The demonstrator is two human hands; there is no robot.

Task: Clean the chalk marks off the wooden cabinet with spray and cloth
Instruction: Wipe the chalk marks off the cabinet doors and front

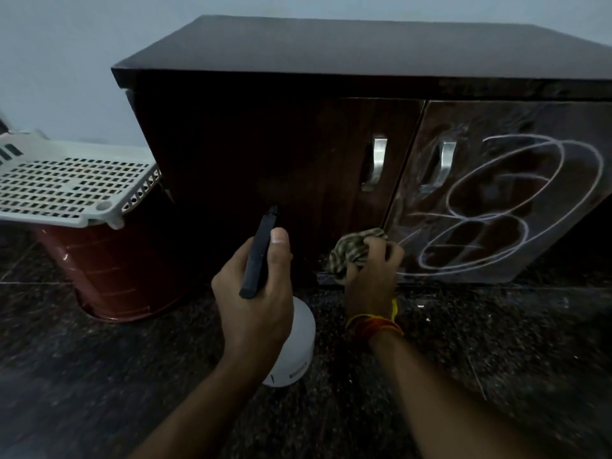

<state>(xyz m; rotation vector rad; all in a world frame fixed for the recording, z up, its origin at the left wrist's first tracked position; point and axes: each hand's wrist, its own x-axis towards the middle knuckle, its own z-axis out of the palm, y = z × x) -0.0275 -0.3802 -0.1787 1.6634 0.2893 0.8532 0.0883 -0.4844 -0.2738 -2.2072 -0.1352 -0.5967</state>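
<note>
White chalk loops (516,207) on right cabinet door (496,193) | left hand (255,293) grips spray bottle (298,342) | right hand (374,270) clutches cloth (351,248) at door's lower corner

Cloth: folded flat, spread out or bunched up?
Bunched up. The cloth is crumpled in the right hand, pressed at the left door's bottom corner.

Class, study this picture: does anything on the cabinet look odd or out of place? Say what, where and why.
Yes. The right door carries looping white chalk marks with smeared haze near its handle, while the left door looks clean. The right hand holds a cloth at the doors' bottom edge; the left hand grips a spray bottle.
</note>
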